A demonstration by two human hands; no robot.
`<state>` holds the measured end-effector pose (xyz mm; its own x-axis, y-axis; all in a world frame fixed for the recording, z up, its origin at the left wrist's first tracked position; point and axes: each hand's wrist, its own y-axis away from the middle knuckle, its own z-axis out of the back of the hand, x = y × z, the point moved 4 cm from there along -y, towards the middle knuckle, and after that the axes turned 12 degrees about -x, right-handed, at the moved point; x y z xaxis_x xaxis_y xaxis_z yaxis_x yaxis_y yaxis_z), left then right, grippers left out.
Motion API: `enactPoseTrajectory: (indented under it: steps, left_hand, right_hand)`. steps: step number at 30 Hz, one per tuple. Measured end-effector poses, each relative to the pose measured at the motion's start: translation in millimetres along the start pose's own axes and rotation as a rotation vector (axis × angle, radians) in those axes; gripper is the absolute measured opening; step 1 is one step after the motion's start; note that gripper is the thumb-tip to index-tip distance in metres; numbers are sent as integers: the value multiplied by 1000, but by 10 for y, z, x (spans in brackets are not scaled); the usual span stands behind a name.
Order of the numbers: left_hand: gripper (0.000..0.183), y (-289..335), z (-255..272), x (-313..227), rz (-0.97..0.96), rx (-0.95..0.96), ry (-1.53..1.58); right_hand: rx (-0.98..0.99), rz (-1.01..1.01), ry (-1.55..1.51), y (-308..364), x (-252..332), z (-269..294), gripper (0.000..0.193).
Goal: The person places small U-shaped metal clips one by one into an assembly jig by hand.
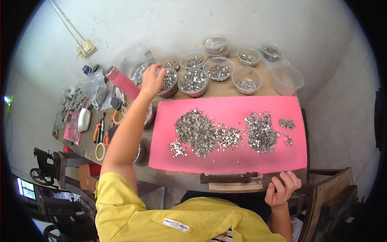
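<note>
My left hand (152,80) reaches across the table to the left edge of a clear round tub (168,83) filled with small shiny metal pieces. Its fingers are bent, with the thumb a little apart, and I can make out nothing between them. Past the front right edge of the pink mat (225,166), my right hand (282,189) hovers palm up, fingers loosely curled and apart, with nothing in it. On the mat lie a large heap of metal pieces (195,131), a second heap (260,133) to its right, and a few small piles.
Several clear tubs with metal pieces, such as one tub (246,80), line the back. A pink bottle (123,82) leans behind my left forearm. Pliers (96,133), a tape roll (100,151) and plastic bags (96,88) lie left. A dark metal bar (229,178) sits at the front edge.
</note>
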<state>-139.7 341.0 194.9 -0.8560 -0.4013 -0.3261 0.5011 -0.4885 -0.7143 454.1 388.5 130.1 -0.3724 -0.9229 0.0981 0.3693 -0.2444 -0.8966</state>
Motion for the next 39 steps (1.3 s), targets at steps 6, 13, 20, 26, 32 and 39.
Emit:
enactPoseTrajectory:
  steps: [6,13,20,26,32,39]
  left_hand:
    - [52,262,-641,10,59,189,-239]
    - [58,134,-630,39,108,423,-363]
    - [57,-6,-606,-49,126,407,-485]
    - [54,-99,-500,19,84,290,-511]
    - [42,-24,-247,-755,-62,127,-318]
    - [27,1235,-352,-2489,-628,352,320]
  right_hand:
    - [27,-21,61,42,-81,26,25]
    - [13,-52,51,-63,-197,-33,22]
    - [13,-32,52,-165,-198,42,20]
    - [-17,-63,140,-146,-293,178,22]
    - [-38,-59,182,-138,-320,152,23]
    - [-38,-104,175,-65,-372,87,22]
